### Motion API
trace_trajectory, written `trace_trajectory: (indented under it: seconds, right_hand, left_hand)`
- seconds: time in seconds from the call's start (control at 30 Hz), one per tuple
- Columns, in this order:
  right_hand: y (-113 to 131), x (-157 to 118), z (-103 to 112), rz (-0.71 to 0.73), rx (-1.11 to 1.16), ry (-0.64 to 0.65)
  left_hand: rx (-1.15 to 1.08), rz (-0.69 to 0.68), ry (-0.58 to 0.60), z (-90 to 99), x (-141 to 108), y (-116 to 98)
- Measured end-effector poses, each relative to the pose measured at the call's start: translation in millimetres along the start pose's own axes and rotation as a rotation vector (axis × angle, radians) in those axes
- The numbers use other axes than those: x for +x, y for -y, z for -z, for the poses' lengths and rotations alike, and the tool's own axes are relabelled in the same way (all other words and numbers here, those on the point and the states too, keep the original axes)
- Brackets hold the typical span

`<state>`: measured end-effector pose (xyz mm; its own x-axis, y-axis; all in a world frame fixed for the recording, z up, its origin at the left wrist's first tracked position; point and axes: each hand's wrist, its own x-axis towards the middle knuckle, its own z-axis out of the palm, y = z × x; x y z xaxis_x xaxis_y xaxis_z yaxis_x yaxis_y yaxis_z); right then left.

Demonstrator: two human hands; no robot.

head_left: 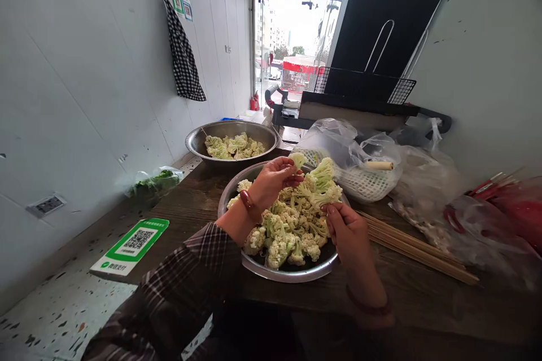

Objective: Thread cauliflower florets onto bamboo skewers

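My left hand (276, 177) pinches a small cauliflower floret (298, 160) between thumb and fingers, above the far side of a metal bowl (292, 276). Cauliflower florets (279, 237) are heaped in this bowl. At its right rim, my right hand (348, 231) is closed, fingertips pressed together against the lower edge of a larger cauliflower cluster (322, 181). That cluster rises above the heap, close to the left hand's floret. Whether a stick runs through it is hidden.
Bamboo skewers (419, 248) lie right of the bowl. Behind stands a second metal bowl (190, 144) with skewered cauliflower. A white basket (368, 183) with plastic bags sits at the back right. A green QR-code card (131, 245) lies at the table's left edge.
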<state>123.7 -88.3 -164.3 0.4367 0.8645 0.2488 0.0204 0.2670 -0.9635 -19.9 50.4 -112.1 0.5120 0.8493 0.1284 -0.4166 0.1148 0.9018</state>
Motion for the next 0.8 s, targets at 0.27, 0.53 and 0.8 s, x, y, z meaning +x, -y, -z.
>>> trace_trajectory:
  seconds: [0.27,0.53,0.8]
  right_hand:
    - [-0.3,-0.4,0.3,-0.080,0.031,0.015]
    - [4.8,-1.6,-1.4,-0.108,-0.002,0.012]
    - [3.7,-1.4,1.8,-0.116,-0.034,0.053]
  left_hand:
    - [0.135,-0.061,-0.080,1.5,-2.0,-0.1]
    - [0.149,-0.066,-0.118,-0.4,-4.1,-3.8]
    - [0.095,-0.005,-0.043,6.4,-1.7,-4.9]
